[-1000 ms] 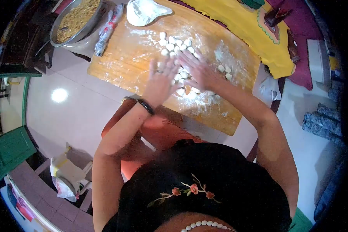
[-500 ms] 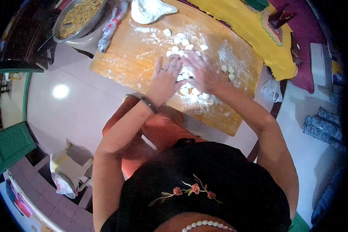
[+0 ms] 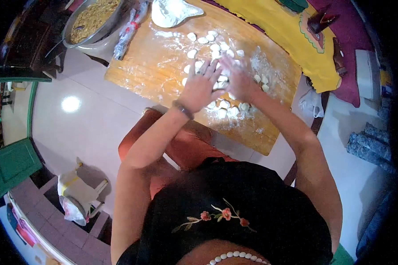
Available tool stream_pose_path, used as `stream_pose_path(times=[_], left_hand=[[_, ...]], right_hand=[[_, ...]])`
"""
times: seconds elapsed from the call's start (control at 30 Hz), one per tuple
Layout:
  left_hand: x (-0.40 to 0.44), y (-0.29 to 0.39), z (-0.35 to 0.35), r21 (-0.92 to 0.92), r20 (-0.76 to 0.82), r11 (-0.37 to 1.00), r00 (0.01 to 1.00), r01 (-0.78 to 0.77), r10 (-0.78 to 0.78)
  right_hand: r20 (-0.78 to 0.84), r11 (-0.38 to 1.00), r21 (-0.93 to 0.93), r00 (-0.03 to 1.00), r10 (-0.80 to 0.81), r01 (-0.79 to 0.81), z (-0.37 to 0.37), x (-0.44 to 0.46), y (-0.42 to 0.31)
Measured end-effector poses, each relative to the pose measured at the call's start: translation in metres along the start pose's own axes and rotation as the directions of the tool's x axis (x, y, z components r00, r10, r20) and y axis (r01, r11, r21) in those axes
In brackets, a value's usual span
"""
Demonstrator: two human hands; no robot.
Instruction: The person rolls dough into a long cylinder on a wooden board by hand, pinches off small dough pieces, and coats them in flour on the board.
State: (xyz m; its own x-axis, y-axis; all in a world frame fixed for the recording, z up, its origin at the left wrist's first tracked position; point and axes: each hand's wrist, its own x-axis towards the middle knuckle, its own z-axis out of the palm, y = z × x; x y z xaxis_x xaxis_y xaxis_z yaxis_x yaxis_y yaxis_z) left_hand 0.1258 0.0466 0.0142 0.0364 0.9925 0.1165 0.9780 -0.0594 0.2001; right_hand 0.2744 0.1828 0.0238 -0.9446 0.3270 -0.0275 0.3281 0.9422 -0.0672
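Several small white dough pieces [image 3: 192, 54] lie scattered on a floured wooden board [image 3: 141, 73]. My left hand [image 3: 202, 86], palm down with fingers spread, rests over the pieces near the middle of the board. Close to its right is my right hand [image 3: 239, 79], also over the dough and somewhat blurred, its fingers extended. Neither hand is closed round a piece; what lies beneath the palms is hidden. More dough pieces [image 3: 222, 113] sit below the hands, and a few others [image 3: 265, 81] lie just right of my right hand.
At the upper left stand a metal bowl of filling [image 3: 90, 22] and a plastic-wrapped bundle [image 3: 129, 35]. A white floury mass [image 3: 170, 12] is on the board's far edge. Beyond lies a yellow cloth [image 3: 292, 48]. A small chair [image 3: 79, 190] stands on the floor at the lower left.
Both hands have shifted slightly to the right over the dough. The pieces have spread apart, with more showing beyond and left of my left hand. The view has moved a little.
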Motion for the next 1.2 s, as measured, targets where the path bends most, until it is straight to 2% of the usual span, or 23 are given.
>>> stream_pose_path(times=[0.07, 0.1, 0.13, 0.2, 0.23, 0.3, 0.33, 0.4, 0.47, 0.57, 0.63, 0.67, 0.73, 0.83, 0.93, 0.97, 1.0, 1.07, 1.1, 1.17, 1.2], left_hand=[[-0.018, -0.004, -0.006, 0.066, 0.042, 0.998, 0.999, 0.015, -0.018], [-0.027, -0.012, -0.011, 0.102, 0.064, 0.994, 0.997, 0.024, -0.031], [-0.033, -0.021, -0.017, 0.07, 0.038, 0.994, 0.995, 0.09, -0.092], [-0.037, -0.054, -0.002, 0.193, -0.025, 0.967, 0.986, 0.168, -0.166], [-0.033, -0.067, -0.008, 0.171, -0.062, 0.97, 0.984, 0.175, -0.167], [-0.013, -0.073, -0.017, -0.051, -0.131, 0.976, 0.968, 0.211, -0.216], [0.0, -0.07, -0.016, -0.173, -0.156, 0.959, 0.956, 0.222, -0.25], [0.032, -0.053, 0.002, -0.17, -0.109, 0.975, 0.981, 0.142, -0.162], [0.025, -0.032, 0.008, -0.069, -0.143, 0.997, 0.989, 0.029, -0.039], [-0.004, -0.018, -0.001, 0.137, -0.018, 0.99, 0.999, -0.038, 0.041], [-0.027, -0.032, -0.006, 0.084, -0.038, 0.996, 0.999, -0.002, 0.005], [-0.035, -0.04, -0.009, 0.057, -0.044, 0.998, 0.999, 0.01, -0.008], [-0.041, -0.053, -0.012, 0.069, -0.06, 0.988, 0.989, 0.139, -0.135], [-0.028, -0.072, -0.019, -0.015, -0.115, 0.969, 0.962, 0.247, -0.247], [0.012, -0.072, -0.011, -0.091, -0.128, 0.938, 0.93, 0.334, -0.344], [0.015, -0.063, -0.015, -0.092, -0.076, 0.953, 0.952, 0.289, -0.296], [0.017, -0.057, -0.005, 0.065, -0.094, 0.979, 0.978, 0.195, -0.189], [0.005, -0.042, -0.004, 0.056, -0.063, 0.998, 0.998, 0.022, -0.018], [-0.006, -0.035, -0.01, -0.015, -0.045, 1.0, 0.999, -0.003, 0.003], [-0.028, -0.034, -0.005, 0.047, -0.023, 0.998, 0.999, 0.029, -0.028], [-0.036, -0.036, -0.003, 0.076, -0.007, 0.996, 0.999, 0.036, -0.036]], right_hand=[[-0.074, 0.995, 0.09, 0.997, -0.039, 0.046, -0.003, -0.003, -0.027], [-0.112, 0.994, 0.078, 0.991, -0.071, 0.08, 0.007, 0.004, -0.031], [-0.128, 0.989, 0.082, 0.985, -0.113, 0.124, 0.008, 0.018, -0.036], [-0.166, 0.971, 0.089, 0.964, -0.207, 0.224, 0.001, 0.05, -0.041], [-0.116, 0.981, 0.06, 0.977, -0.178, 0.186, -0.005, 0.066, -0.038], [-0.012, 0.995, -0.009, 0.995, -0.099, 0.099, -0.014, 0.091, -0.024], [-0.055, 0.996, -0.01, 0.994, -0.089, 0.089, -0.01, 0.092, -0.007], [-0.136, 0.996, -0.021, 0.987, -0.089, 0.087, 0.004, 0.082, 0.034], [-0.152, 0.996, 0.058, 0.987, -0.052, 0.062, 0.014, 0.057, 0.046], [-0.097, 0.992, 0.09, 0.992, -0.082, 0.091, 0.001, 0.026, 0.008], [0.023, 0.996, 0.01, 0.995, -0.092, 0.092, -0.01, 0.026, -0.02], [-0.023, 0.992, 0.007, 0.992, -0.125, 0.125, -0.004, 0.034, -0.031], [-0.126, 0.98, -0.008, 0.972, -0.2, 0.201, 0.006, 0.062, -0.042], [-0.134, 0.965, -0.185, 0.969, -0.209, 0.183, -0.001, 0.108, -0.034], [-0.076, 0.992, -0.074, 0.991, -0.111, 0.106, 0.0, 0.121, 0.006], [-0.041, 0.998, 0.018, 0.997, -0.062, 0.063, 0.0, 0.11, 0.017], [-0.084, 0.997, 0.033, 0.994, -0.072, 0.075, 0.004, 0.096, 0.024], [-0.172, 0.992, 0.064, 0.98, -0.096, 0.108, 0.012, 0.07, 0.025], [-0.134, 0.989, 0.103, 0.986, -0.094, 0.108, 0.009, 0.057, 0.013], [-0.057, 0.979, 0.182, 0.995, -0.086, 0.095, 0.001, 0.034, -0.01], [-0.064, 0.975, 0.137, 0.984, -0.167, 0.174, 0.001, 0.037, -0.017]])
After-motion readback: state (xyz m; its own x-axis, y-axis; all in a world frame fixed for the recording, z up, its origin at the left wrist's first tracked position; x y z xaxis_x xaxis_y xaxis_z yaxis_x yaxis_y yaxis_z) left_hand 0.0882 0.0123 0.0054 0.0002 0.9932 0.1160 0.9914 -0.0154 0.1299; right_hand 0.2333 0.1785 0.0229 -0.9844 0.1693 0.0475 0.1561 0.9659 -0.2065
